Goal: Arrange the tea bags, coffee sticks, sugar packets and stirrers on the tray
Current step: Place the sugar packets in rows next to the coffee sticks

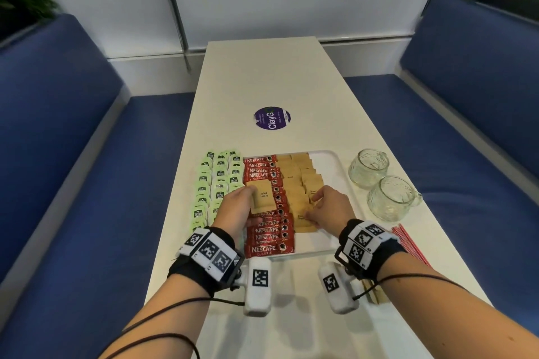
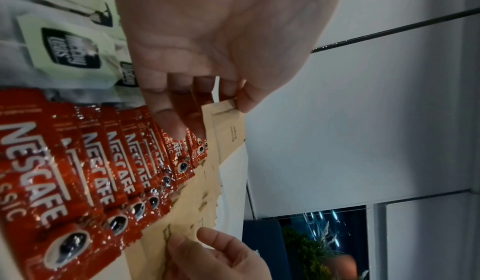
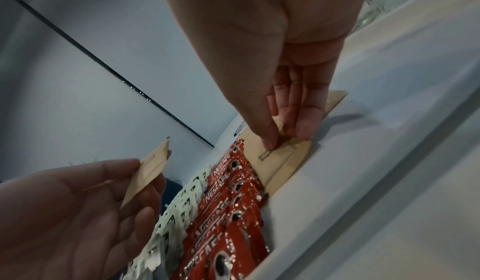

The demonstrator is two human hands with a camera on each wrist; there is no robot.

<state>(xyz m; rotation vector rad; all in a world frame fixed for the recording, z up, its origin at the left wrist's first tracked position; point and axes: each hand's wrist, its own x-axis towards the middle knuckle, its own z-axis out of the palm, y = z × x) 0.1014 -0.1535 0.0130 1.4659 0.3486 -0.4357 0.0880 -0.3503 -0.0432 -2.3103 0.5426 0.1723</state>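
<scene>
From my head view the left hand [image 1: 233, 207] covers the near tea bags [image 1: 217, 183] and, with its sugar packet [image 1: 262, 198], several middle coffee sticks [image 1: 267, 227]. The right hand [image 1: 326, 207] hides part of the nearest laid sugar packets [image 1: 303, 221]. The right wristband covers the near right corner of the tray [image 1: 329, 160] and part of the stirrers [image 1: 408, 242]. I can't read the small print on the packets. The left wrist view cuts off the nearest coffee sticks at its left edge.

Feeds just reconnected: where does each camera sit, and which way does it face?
Head: above, facing down at the white tray; both forearms show.
Left wrist: along the left hand pinching a brown sugar packet.
Right wrist: along the right hand pinching a laid packet.
Shared: Nescafe sticks.
</scene>
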